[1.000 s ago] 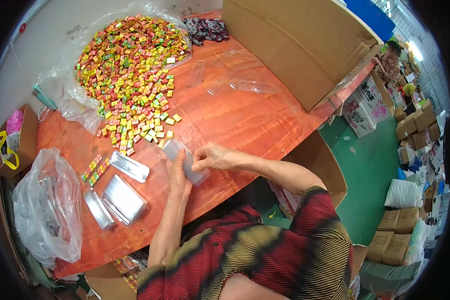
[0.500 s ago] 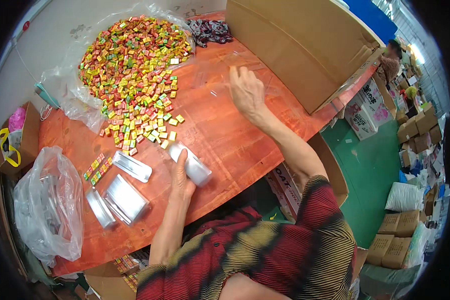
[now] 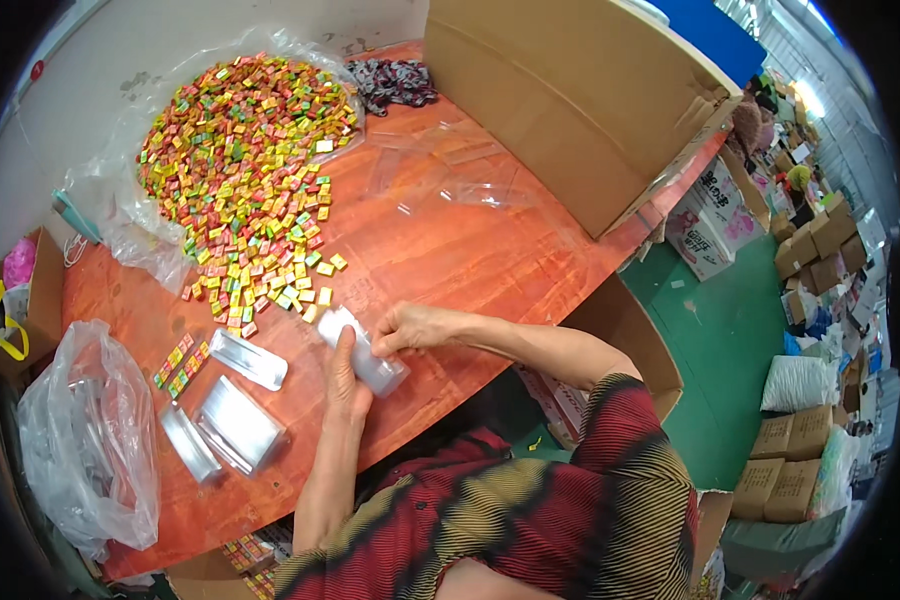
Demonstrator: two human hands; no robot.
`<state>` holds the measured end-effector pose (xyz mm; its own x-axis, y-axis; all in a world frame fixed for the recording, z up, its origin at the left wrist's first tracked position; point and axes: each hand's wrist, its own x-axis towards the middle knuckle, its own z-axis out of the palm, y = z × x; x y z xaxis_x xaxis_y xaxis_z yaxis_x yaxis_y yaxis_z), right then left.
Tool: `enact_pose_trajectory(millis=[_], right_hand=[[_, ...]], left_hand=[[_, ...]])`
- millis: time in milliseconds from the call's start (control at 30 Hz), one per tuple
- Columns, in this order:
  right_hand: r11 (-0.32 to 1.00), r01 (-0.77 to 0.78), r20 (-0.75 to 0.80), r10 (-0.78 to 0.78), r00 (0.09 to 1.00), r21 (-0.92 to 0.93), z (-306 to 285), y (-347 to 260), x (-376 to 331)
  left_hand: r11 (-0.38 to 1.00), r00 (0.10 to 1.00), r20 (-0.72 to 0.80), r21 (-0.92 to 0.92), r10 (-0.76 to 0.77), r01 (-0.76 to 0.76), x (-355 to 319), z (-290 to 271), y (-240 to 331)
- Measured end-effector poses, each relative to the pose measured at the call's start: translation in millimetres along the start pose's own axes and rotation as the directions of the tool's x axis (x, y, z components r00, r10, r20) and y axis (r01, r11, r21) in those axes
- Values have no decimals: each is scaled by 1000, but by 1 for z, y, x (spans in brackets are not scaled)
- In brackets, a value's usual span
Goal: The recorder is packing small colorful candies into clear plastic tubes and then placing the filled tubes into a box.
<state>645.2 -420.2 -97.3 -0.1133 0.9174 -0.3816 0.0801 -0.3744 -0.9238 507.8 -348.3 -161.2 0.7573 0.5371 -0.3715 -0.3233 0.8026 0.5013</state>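
Back from over the bench [image 3: 470, 262] comes the right hand [image 3: 412, 328], fingers bunched at the right edge of the clear plastic stack [image 3: 377, 373]; whether they grip, I can't tell. I see the left hand [image 3: 346, 380] clamped on the stack's left side, near the small packets [image 3: 255, 150].

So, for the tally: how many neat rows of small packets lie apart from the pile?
2: a left row and a right row, side by side, left of a long shiny tray.
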Motion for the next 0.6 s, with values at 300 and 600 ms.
enact_pose_trajectory(millis=[300, 600], right_hand=[[183, -485, -402, -824, 399, -855, -80, -54, 1], [860, 259, -144, -352, 925, -440, 10, -5, 12]], left_hand=[[998, 996, -73, 15, -55, 56, -8, 15, 7], [975, 975, -58, 72, 213, -209, 1, 10, 9]])
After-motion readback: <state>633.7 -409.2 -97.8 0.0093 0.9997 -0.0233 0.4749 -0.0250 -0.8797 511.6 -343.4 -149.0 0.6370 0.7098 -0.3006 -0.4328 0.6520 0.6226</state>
